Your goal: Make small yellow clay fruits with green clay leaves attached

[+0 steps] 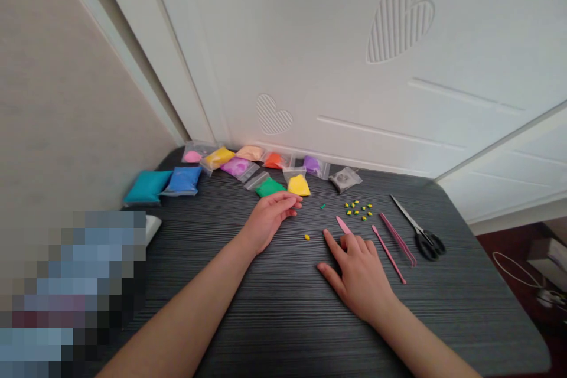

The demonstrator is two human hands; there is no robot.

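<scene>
Resting L hand point(271, 218) nr green bag point(269, 187) | R hand point(361, 274) flat, touching pink tool point(343, 225)

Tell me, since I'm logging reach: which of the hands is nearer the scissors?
Right. The right hand lies flat just left of the scissors; the left hand rests much farther left.

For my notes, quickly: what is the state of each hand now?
Left hand: loosely curled, holds nothing visible.
Right hand: open, flat on the table, touching the pink tool.
</scene>
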